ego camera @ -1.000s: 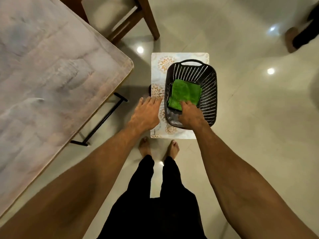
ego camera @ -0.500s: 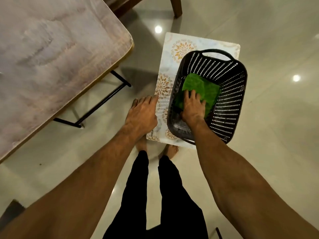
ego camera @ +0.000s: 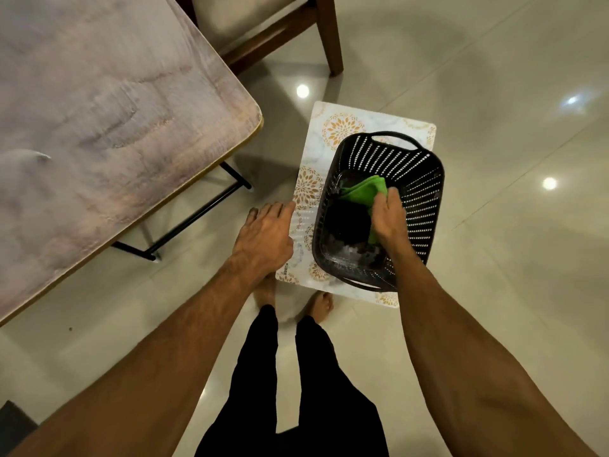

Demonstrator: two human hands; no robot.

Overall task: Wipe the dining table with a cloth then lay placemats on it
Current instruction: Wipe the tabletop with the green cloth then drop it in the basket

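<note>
A green cloth is lifted inside a black slotted basket, and my right hand grips one edge of it. The basket stands on a white placemat with orange flower patterns, lying on the floor. My left hand hovers open at the placemat's left edge, fingers straight. The dining table, pale and marbled, fills the upper left.
A wooden chair stands beyond the table's corner. The table's black metal foot runs along the glossy tiled floor to the left of the placemat. My bare feet are just in front of the placemat.
My right hand went from pressing flat on the cloth to gripping it and raising it off the basket's bottom. My left hand stayed by the placemat's edge.
</note>
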